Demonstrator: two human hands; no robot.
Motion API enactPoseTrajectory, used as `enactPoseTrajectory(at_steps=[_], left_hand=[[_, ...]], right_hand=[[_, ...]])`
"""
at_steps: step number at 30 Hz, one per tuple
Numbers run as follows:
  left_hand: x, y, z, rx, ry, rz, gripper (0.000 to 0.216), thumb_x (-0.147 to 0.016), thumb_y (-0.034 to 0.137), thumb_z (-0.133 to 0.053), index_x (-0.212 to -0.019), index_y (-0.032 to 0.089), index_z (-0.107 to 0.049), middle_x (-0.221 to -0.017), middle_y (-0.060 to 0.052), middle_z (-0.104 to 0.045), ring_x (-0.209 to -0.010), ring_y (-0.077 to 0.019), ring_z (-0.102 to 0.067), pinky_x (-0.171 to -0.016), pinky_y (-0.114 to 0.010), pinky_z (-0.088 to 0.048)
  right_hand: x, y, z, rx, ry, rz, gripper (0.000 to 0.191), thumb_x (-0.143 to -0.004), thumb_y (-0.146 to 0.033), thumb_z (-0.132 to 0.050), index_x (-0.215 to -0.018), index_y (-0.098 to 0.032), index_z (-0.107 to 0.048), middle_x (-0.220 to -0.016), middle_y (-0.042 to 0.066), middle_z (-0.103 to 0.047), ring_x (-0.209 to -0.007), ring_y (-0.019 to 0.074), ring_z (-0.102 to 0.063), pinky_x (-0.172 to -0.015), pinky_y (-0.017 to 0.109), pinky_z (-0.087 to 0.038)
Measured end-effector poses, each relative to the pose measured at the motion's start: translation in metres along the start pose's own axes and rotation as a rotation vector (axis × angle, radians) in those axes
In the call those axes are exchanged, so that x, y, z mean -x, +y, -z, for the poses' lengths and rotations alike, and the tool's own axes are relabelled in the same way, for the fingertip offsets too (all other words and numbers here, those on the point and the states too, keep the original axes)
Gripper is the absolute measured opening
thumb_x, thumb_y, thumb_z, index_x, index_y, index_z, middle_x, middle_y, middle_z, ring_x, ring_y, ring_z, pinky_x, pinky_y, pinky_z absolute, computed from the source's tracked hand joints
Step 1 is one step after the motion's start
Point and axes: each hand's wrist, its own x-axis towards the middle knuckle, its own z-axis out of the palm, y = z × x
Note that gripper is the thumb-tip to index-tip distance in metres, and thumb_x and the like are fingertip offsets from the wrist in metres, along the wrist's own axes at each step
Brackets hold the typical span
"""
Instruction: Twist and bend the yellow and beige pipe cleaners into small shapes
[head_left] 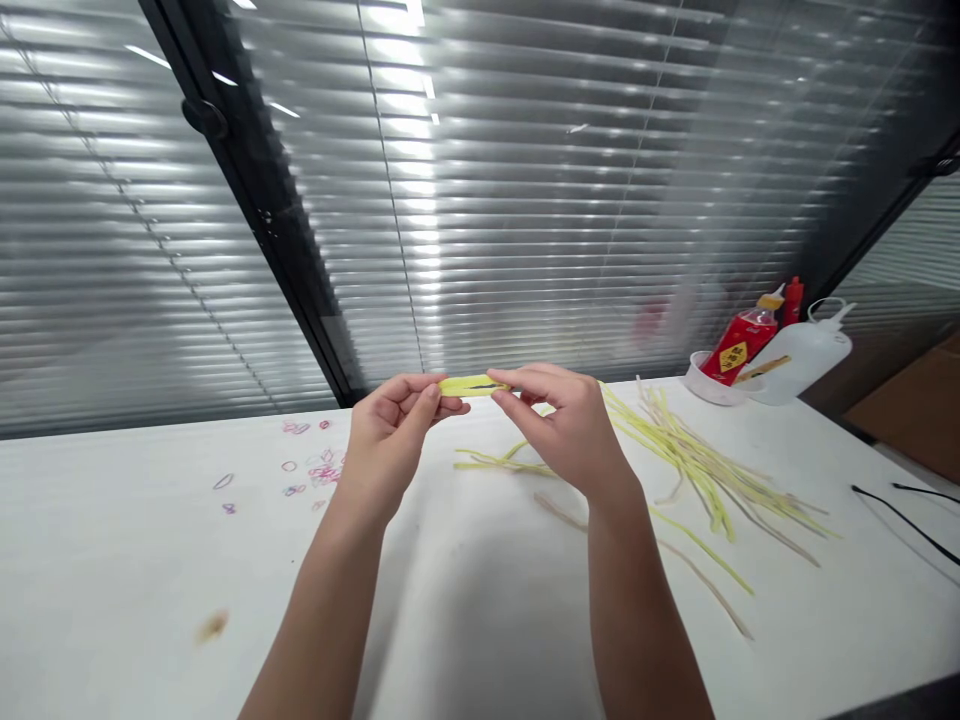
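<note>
A yellow pipe cleaner (466,385), folded into a flat, narrow loop, is stretched level between my two hands above the white table. My left hand (394,425) pinches its left end between thumb and fingers. At the other end, the thumb and forefinger of my right hand (568,422) are closed on it, with a thin gap showing between its strands. Behind and below my right hand lie a few loose yellow pipe cleaners (487,462). A larger pile of yellow and beige pipe cleaners (694,460) spreads out to the right.
Small coloured rings, perhaps rubber bands (328,470), are scattered at the left. A red bottle (739,345) in a clear tub (709,385) and a white squeeze bottle (806,355) stand back right. Black cords (907,522) lie near the right edge. Blinds (525,200) rise behind the table.
</note>
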Motion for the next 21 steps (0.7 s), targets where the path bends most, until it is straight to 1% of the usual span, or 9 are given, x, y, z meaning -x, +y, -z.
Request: enactPoseTrajectory(at_steps=[5,11,14,16,19,21], left_hand=[[0.001,0.002,0.0,0.037,-0.042,0.061,0.025,-0.074,0.034,-0.068,-0.09,0.015,-0.064,-0.071,-0.003,-0.07,-0.078,-0.0182,-0.068,-0.089,-0.036,-0.05],[0.0,0.001,0.005,0.045,-0.116,0.084,0.021,-0.075,0.031,-0.068,-0.088,0.016,-0.065,-0.071,-0.002,-0.07,-0.078,-0.0181,-0.068,-0.089,-0.037,-0.05],[-0.002,0.0,0.008,0.023,-0.173,0.103,0.021,-0.076,0.033,-0.066,-0.088,0.016,-0.065,-0.072,-0.003,-0.07,-0.081,-0.0199,-0.069,-0.089,-0.039,-0.05],[-0.003,0.0,0.008,0.014,-0.19,0.111,0.022,-0.076,0.033,-0.065,-0.088,0.015,-0.065,-0.073,-0.004,-0.07,-0.082,-0.0203,-0.068,-0.09,-0.04,-0.05],[-0.002,-0.001,0.007,0.003,-0.183,0.096,0.021,-0.077,0.034,-0.065,-0.088,0.015,-0.065,-0.075,-0.004,-0.071,-0.083,-0.0196,-0.068,-0.09,-0.039,-0.049],[-0.002,-0.001,0.005,-0.018,-0.162,0.073,0.022,-0.077,0.034,-0.065,-0.089,0.015,-0.065,-0.076,-0.005,-0.071,-0.083,-0.0193,-0.068,-0.091,-0.039,-0.049]], right_hand=[[-0.001,0.002,0.001,-0.019,0.027,-0.014,0.02,-0.084,-0.018,-0.057,-0.097,-0.021,-0.071,-0.083,0.002,-0.068,-0.073,0.0136,-0.06,-0.062,0.025,-0.048],[-0.002,0.004,0.001,-0.069,0.039,-0.059,0.015,-0.082,-0.019,-0.058,-0.089,-0.02,-0.071,-0.082,0.003,-0.069,-0.074,0.0146,-0.061,-0.063,0.026,-0.047],[-0.002,0.004,0.003,-0.061,0.015,-0.086,0.013,-0.083,-0.02,-0.057,-0.085,-0.02,-0.07,-0.082,0.003,-0.068,-0.075,0.0155,-0.061,-0.064,0.026,-0.046],[-0.002,0.003,0.005,-0.035,-0.008,-0.08,0.013,-0.084,-0.019,-0.056,-0.083,-0.02,-0.069,-0.081,0.003,-0.068,-0.075,0.0156,-0.06,-0.065,0.026,-0.045],[-0.002,0.002,0.009,0.014,-0.04,-0.046,0.014,-0.085,-0.019,-0.054,-0.083,-0.019,-0.067,-0.08,0.002,-0.067,-0.073,0.0141,-0.058,-0.064,0.025,-0.045],[-0.002,0.001,0.013,0.032,-0.069,-0.034,0.012,-0.085,-0.02,-0.055,-0.087,-0.02,-0.067,-0.083,0.001,-0.066,-0.072,0.0129,-0.058,-0.065,0.024,-0.045]])
